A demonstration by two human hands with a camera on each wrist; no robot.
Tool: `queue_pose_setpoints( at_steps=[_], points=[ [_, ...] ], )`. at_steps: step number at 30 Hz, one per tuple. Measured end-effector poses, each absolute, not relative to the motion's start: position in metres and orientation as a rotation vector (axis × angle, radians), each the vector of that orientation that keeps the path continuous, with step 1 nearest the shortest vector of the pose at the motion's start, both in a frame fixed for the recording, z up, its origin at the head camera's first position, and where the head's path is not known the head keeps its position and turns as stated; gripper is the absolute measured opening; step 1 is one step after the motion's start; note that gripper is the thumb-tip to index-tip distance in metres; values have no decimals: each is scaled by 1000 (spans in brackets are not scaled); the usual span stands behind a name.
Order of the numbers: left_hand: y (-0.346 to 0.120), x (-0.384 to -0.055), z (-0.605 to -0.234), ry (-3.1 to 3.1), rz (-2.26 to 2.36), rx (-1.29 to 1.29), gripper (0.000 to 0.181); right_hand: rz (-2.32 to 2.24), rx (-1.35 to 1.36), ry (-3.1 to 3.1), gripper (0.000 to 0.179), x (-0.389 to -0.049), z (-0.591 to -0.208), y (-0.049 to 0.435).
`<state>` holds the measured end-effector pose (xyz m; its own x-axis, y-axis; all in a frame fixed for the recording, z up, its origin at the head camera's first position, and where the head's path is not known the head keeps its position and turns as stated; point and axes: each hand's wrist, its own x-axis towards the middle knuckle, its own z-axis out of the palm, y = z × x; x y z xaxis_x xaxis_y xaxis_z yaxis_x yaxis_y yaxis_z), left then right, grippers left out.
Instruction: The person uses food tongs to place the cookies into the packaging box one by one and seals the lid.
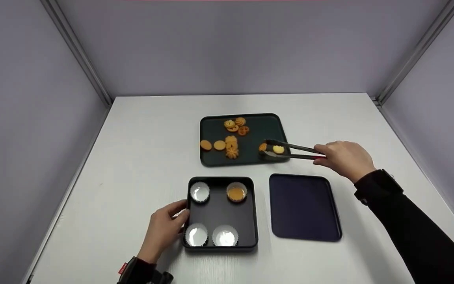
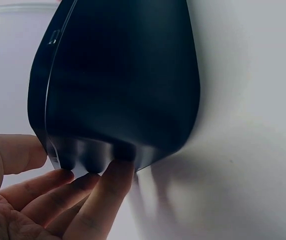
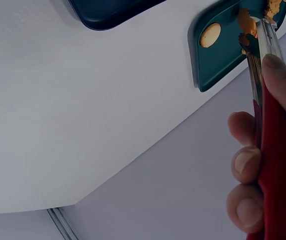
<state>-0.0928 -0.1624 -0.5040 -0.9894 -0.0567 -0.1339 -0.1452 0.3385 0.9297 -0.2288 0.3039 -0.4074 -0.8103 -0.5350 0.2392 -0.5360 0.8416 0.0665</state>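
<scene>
In the head view my right hand (image 1: 345, 157) grips red-handled tongs (image 1: 300, 152). Their tips are at a brown cookie (image 1: 263, 147) on the dark green tray (image 1: 264, 126); whether they pinch it is hard to tell. A pale round cookie (image 1: 278, 149) lies between the tong arms in that view. My left hand (image 1: 164, 227) holds the left side of a black square baking tin (image 1: 222, 213), thumb at the rim and fingertips on the outer wall (image 2: 123, 90). Inside the tin, one paper cup (image 1: 237, 192) contains an orange-brown cookie, and three silvery cups (image 1: 200, 192) show no cookie.
Several cookies (image 1: 231, 147) and pretzel-shaped ones (image 1: 243, 130) lie in groups on the green tray's left and middle. A flat navy tray (image 1: 306, 207) sits right of the tin. Grey walls (image 1: 235, 47) enclose the white table (image 1: 132, 165) at the back and sides.
</scene>
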Motion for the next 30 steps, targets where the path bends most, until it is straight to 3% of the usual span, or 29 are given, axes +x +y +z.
queue_pose_setpoints(
  at_steps=[30],
  points=[
    [-163, -94, -505, 2536, 1730, -181, 33, 76, 930, -2445, 32, -217, -410, 305]
  ],
)
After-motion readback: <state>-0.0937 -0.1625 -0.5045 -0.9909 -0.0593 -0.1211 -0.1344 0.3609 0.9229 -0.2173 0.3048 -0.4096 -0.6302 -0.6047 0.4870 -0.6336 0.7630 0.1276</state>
